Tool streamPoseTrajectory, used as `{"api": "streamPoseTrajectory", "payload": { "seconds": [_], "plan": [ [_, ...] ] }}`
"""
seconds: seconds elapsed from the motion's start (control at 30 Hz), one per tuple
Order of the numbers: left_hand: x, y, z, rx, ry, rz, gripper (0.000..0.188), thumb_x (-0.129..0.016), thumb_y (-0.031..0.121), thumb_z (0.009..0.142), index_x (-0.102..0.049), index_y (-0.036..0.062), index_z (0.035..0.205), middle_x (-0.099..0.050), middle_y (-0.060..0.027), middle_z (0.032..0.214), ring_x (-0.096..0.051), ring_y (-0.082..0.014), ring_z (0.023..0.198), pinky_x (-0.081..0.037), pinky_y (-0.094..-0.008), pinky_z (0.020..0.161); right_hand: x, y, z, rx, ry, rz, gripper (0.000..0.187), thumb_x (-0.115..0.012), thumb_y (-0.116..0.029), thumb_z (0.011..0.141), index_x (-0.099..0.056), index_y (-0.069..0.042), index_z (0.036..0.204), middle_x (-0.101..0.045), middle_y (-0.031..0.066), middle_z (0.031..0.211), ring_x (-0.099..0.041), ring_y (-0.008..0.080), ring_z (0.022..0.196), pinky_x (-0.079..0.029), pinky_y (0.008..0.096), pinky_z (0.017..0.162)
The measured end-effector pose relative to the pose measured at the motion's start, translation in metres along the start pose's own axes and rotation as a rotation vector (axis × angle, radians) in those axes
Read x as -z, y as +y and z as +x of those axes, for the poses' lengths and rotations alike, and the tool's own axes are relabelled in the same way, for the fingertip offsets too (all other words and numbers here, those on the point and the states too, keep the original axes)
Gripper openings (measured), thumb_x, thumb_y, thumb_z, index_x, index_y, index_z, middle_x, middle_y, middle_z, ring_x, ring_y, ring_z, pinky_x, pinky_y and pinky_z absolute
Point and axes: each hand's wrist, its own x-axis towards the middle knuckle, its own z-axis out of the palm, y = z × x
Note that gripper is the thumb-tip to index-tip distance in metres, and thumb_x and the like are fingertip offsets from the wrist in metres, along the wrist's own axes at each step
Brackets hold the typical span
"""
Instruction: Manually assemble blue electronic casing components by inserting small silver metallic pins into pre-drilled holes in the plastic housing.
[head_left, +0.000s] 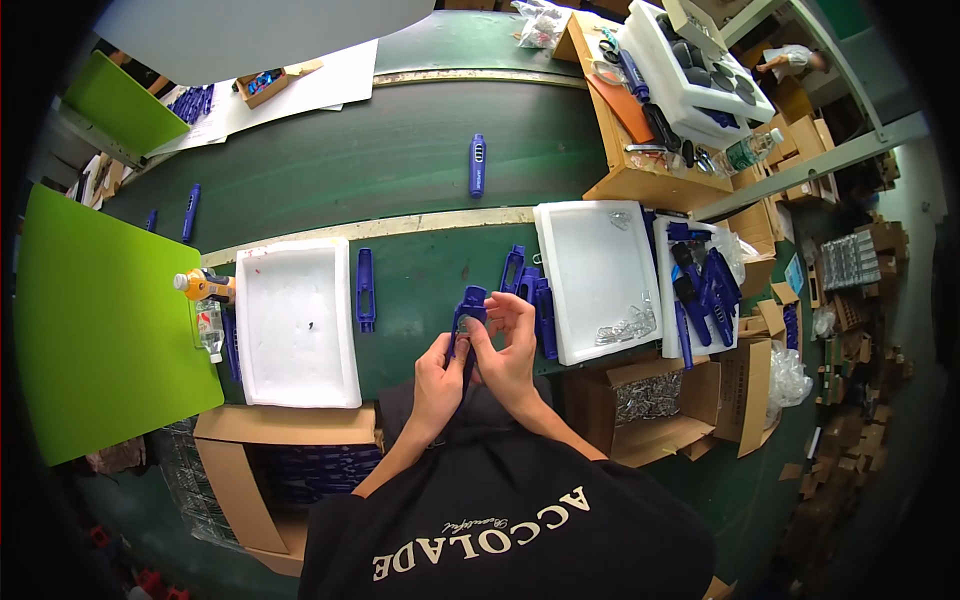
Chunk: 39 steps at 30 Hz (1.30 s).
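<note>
In front of my body I hold a blue plastic housing (473,298), long and hollow with an opening in its face. My left hand (438,382) is closed round its lower part. My right hand (513,362) pinches at its opening, thumb pressed on it and forefinger bent above; any small part under the thumb is hidden. Just right of my hands lie several similar blue housings (545,318). Another slotted housing (365,290) lies to the left, beside a white foam tray (352,335). A second foam tray (597,211) on the right holds small clear or wire-like pieces (632,325).
A foam box (668,345) of blue housings stands far right. Below are cardboard boxes, one with shiny pieces (650,398), one with blue parts (315,470). Beyond a pale rail, a belt (380,150) carries a blue housing (477,165). Bottles (208,286) stand left by a green panel (110,330).
</note>
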Motion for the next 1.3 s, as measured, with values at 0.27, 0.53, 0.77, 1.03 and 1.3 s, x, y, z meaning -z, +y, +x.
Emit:
{"api": "streamPoseTrajectory", "payload": {
  "seconds": [0.27, 0.53, 0.77, 1.03, 1.3],
  "plan": [
    [-0.015, 0.004, 0.003, -0.156, 0.053, -0.065, 0.021, -0.054, 0.013, 0.102, -0.065, -0.0036, 0.108, -0.066, -0.0053, 0.080, -0.056, -0.0084, 0.074, -0.046, -0.0280, 0.065, -0.007, 0.002, -0.004, -0.210, -0.181, 0.221, 0.031, -0.042, -0.026, 0.109, -0.056, 0.001, 0.118, -0.069, 0.0122, 0.096, -0.064, 0.0145, 0.091, -0.052, 0.0290, 0.081],
    [-0.016, 0.004, 0.008, -0.100, 0.054, -0.125, 0.024, -0.057, 0.011, 0.100, -0.065, -0.0051, 0.116, -0.071, -0.0090, 0.086, -0.063, -0.0088, 0.081, -0.050, -0.0260, 0.071, -0.022, -0.019, 0.004, -0.216, -0.022, 0.453, 0.027, -0.044, -0.020, 0.108, -0.050, 0.000, 0.124, -0.068, 0.0122, 0.094, -0.066, 0.0194, 0.088, -0.054, 0.0325, 0.081],
    [-0.017, -0.001, 0.012, -0.062, 0.135, -0.074, 0.021, -0.058, 0.009, 0.098, -0.069, -0.0062, 0.108, -0.071, -0.0087, 0.079, -0.063, -0.0094, 0.076, -0.051, -0.0266, 0.067, -0.025, -0.004, 0.005, -0.271, -0.011, 0.464, 0.026, -0.047, -0.018, 0.107, -0.049, -0.001, 0.127, -0.066, 0.0105, 0.085, -0.066, 0.0187, 0.081, -0.054, 0.0320, 0.078],
    [-0.021, -0.004, 0.018, -0.136, 0.203, 0.053, 0.020, -0.059, 0.010, 0.097, -0.070, -0.0068, 0.101, -0.069, -0.0101, 0.073, -0.062, -0.0115, 0.066, -0.048, -0.0285, 0.060, -0.028, 0.001, 0.009, -0.312, -0.009, 0.457, 0.028, -0.051, -0.018, 0.106, -0.051, -0.001, 0.128, -0.066, 0.0088, 0.087, -0.066, 0.0156, 0.080, -0.055, 0.0284, 0.075],
    [0.003, 0.005, 0.014, 0.124, -0.373, -0.497, 0.042, -0.057, 0.017, 0.102, -0.048, -0.0044, 0.137, -0.060, -0.0085, 0.109, -0.063, -0.0142, 0.087, -0.053, -0.0264, 0.060, 0.007, 0.030, 0.033, -0.377, -0.245, 0.828, 0.045, -0.053, -0.027, 0.103, -0.046, -0.003, 0.140, -0.062, 0.0140, 0.120, -0.059, 0.0276, 0.117, -0.047, 0.0404, 0.100]
  ]
}}
